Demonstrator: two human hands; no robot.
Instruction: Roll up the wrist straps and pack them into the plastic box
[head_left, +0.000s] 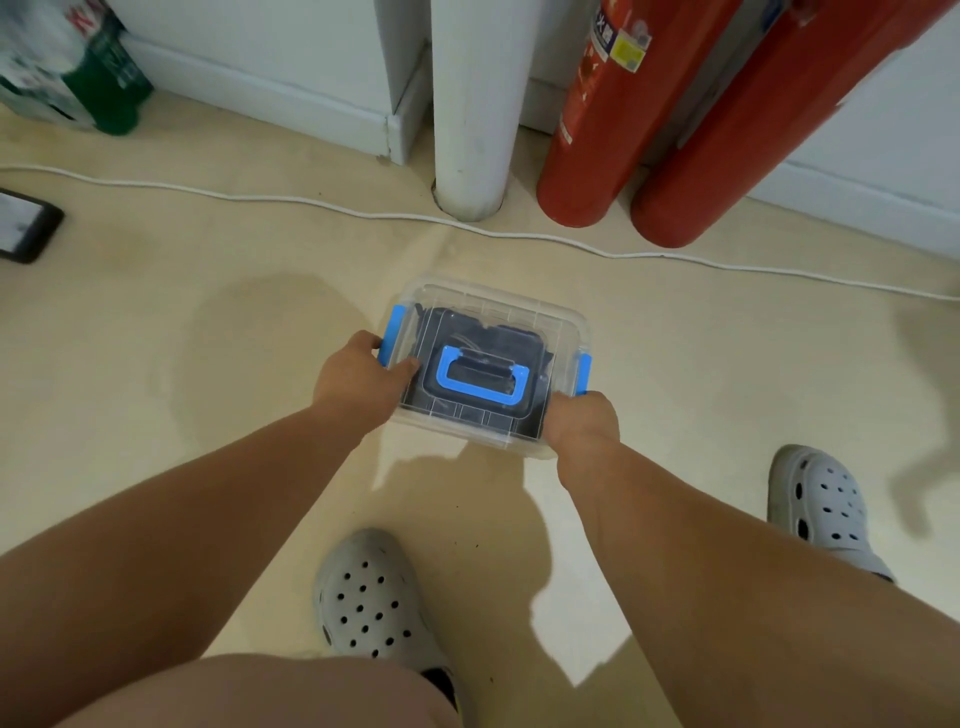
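A clear plastic box (545, 317) with its lid on stands on the beige floor at the middle of the view. A blue handle (480, 376) lies flat on the lid, and blue latches (392, 332) sit at both ends. Dark rolled wrist straps (514, 340) show through the lid. My left hand (358, 376) grips the box's left end, thumb on the lid by the latch. My right hand (584, 423) grips the near right corner under the other latch (583, 374).
A white cable (311, 203) runs across the floor behind the box. Beyond it stand a white pipe (472, 104) and two red fire extinguishers (587, 130). A phone (23, 226) lies at far left. My grey clogs (369, 597) are near the bottom edge.
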